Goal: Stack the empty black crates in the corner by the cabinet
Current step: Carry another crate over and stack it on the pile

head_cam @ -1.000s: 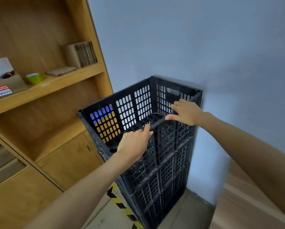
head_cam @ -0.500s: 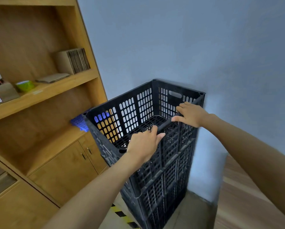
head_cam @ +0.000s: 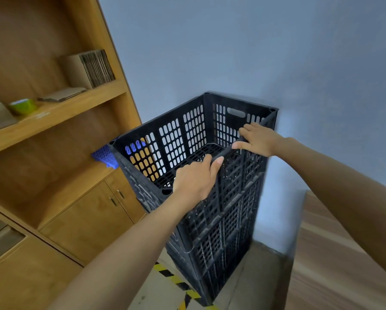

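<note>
A stack of black slatted crates (head_cam: 221, 242) stands in the corner between the wooden cabinet (head_cam: 86, 220) and the blue-grey wall (head_cam: 232, 52). The top crate (head_cam: 187, 135) is empty and sits squarely on the ones below. My left hand (head_cam: 196, 177) grips its near rim close to the left corner, fingers curled over the edge. My right hand (head_cam: 258, 139) holds the same rim further right, fingers on top and thumb along the outer side.
A blue plastic item (head_cam: 104, 156) lies on the cabinet's lower shelf right beside the top crate. The upper shelf carries folded cardboard (head_cam: 91, 68) and a green tape roll (head_cam: 23, 106). Yellow-black tape (head_cam: 176, 280) marks the floor at the stack's foot; wood flooring (head_cam: 333, 265) lies to the right.
The crate stack now sits further from the cabinet front in the view, uncovering the blue item behind it. Both hands keep their places on the near rim.
</note>
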The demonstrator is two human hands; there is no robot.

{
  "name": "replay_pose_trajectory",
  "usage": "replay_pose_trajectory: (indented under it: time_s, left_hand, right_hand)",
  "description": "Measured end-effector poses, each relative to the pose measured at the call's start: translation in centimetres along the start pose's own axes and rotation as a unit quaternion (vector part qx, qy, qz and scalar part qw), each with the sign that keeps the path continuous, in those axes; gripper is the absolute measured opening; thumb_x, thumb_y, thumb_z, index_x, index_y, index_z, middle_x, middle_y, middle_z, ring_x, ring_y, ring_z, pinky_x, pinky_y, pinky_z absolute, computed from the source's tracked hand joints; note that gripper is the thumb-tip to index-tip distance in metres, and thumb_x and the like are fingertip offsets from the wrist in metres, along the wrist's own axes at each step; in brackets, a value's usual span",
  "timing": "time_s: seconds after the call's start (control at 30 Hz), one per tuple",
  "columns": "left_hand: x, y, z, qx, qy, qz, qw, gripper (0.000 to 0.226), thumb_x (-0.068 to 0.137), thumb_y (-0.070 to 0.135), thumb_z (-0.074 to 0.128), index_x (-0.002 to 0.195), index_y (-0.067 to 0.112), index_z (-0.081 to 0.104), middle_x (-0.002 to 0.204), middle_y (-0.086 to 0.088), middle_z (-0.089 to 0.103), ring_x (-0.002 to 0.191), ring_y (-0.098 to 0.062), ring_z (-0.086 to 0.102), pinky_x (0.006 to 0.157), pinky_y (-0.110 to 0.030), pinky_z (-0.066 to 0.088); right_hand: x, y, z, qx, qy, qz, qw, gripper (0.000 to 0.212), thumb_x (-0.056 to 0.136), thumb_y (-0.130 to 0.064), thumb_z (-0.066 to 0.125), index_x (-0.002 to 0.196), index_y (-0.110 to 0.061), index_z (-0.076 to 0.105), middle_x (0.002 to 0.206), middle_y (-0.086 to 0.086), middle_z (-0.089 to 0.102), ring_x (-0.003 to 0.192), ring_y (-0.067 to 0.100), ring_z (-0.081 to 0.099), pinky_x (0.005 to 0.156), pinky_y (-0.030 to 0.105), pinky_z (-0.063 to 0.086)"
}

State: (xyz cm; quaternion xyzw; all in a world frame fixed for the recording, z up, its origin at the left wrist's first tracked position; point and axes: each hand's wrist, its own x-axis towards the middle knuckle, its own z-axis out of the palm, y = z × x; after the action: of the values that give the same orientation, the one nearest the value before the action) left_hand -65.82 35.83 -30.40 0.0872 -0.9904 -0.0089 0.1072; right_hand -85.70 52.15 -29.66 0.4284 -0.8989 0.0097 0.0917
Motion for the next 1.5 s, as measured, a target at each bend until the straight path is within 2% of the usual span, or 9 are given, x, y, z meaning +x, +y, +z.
replay_pose_trajectory:
  time_s: [0.13,0.3,0.4,0.57,0.8,1.07,1.2,1.33,1.5]
  left_hand:
    - [0.0,0.2,-0.1,-0.005,-0.002,-0.029,1.0,0.056,0.098,0.059,-0.001,0.087,0.023,0.041,0.063,-0.002,0.058,0.057,-0.026,0.058,0.064,-0.042,0.054]
    - [-0.1,0.5,-0.1,0.015,0.008,-0.035,0.999,0.052,0.101,0.053,0.004,0.089,0.022,0.045,0.061,-0.001,0.059,0.054,-0.024,0.058,0.059,-0.04,0.054]
    - [-0.2,0.6,0.0,0.037,0.02,-0.029,0.999,0.045,0.104,0.042,0.012,0.096,0.018,0.049,0.062,-0.002,0.058,0.053,-0.026,0.058,0.057,-0.042,0.054]
    - [-0.3,0.6,0.3,0.056,0.032,-0.037,0.997,0.035,0.105,0.033,0.016,0.097,0.017,0.047,0.06,0.0,0.051,0.054,-0.028,0.055,0.051,-0.035,0.042]
    - [-0.1,0.6,0.0,0.047,0.018,-0.036,0.998,0.051,0.104,0.049,0.013,0.107,0.017,0.053,0.063,0.001,0.056,0.055,-0.023,0.056,0.061,-0.041,0.054]
    - [-0.4,-3.5,-0.7,0.043,0.012,-0.01,0.999,0.048,0.102,0.053,0.013,0.091,0.021,0.047,0.064,0.002,0.052,0.057,-0.023,0.053,0.062,-0.039,0.048]
    - [-0.6,-8.5,-1.0,0.052,0.008,0.014,0.999,0.075,0.092,0.065,-0.004,0.102,0.022,0.057,0.071,0.003,0.06,0.065,-0.021,0.058,0.061,-0.036,0.04]
    - [-0.7,-13.8,-1.2,0.052,0.001,0.005,0.999,0.082,0.09,0.071,-0.002,0.113,0.029,0.064,0.083,0.004,0.07,0.077,-0.019,0.066,0.065,-0.036,0.048]
    - [-0.9,-17.6,-1.0,0.072,0.027,0.014,0.997,0.099,0.085,0.077,-0.01,0.102,0.022,0.07,0.085,0.001,0.071,0.077,-0.017,0.066,0.056,-0.029,0.037]
  right_hand:
    - [0.1,0.2,-0.3,0.025,-0.029,0.003,0.999,0.081,0.074,-0.087,0.008,0.097,-0.017,0.044,0.093,-0.003,0.041,0.094,0.017,0.036,0.089,0.037,0.038]
    - [-0.2,0.3,-0.3,0.075,-0.035,0.011,0.997,0.07,0.081,-0.081,0.007,0.088,-0.02,0.043,0.085,0.0,0.046,0.092,0.02,0.039,0.086,0.036,0.036]
    - [-0.3,0.1,-0.6,0.145,-0.046,0.024,0.988,0.054,0.102,-0.05,0.006,0.102,-0.015,0.047,0.083,0.004,0.044,0.089,0.024,0.038,0.087,0.033,0.03]
    - [0.0,1.1,0.0,0.161,-0.015,0.004,0.987,0.037,0.105,-0.023,0.018,0.083,-0.011,0.046,0.08,0.008,0.044,0.085,0.024,0.037,0.087,0.038,0.034]
    - [0.1,1.7,0.2,0.081,-0.042,-0.055,0.994,0.067,0.088,-0.072,0.013,0.104,-0.02,0.051,0.094,-0.001,0.051,0.099,0.018,0.039,0.09,0.038,0.038]
    - [0.6,-2.0,-0.5,-0.021,-0.011,-0.066,0.998,0.081,0.089,-0.07,0.015,0.135,-0.01,0.048,0.129,0.01,0.057,0.124,0.027,0.047,0.101,0.039,0.039]
    - [2.0,-5.5,-0.6,-0.06,0.023,-0.071,0.995,0.083,0.086,-0.077,0.013,0.11,-0.014,0.061,0.102,0.006,0.067,0.105,0.026,0.059,0.082,0.038,0.048]
    - [3.5,-8.8,-1.1,-0.08,0.012,-0.079,0.994,0.087,0.073,-0.088,0.004,0.066,-0.017,0.053,0.055,-0.003,0.048,0.056,0.015,0.053,0.054,0.027,0.042]
    - [4.5,-11.0,-0.3,-0.061,0.017,-0.134,0.989,0.086,0.075,-0.087,0.0,0.054,-0.017,0.044,0.046,-0.004,0.038,0.043,0.014,0.042,0.055,0.028,0.05]
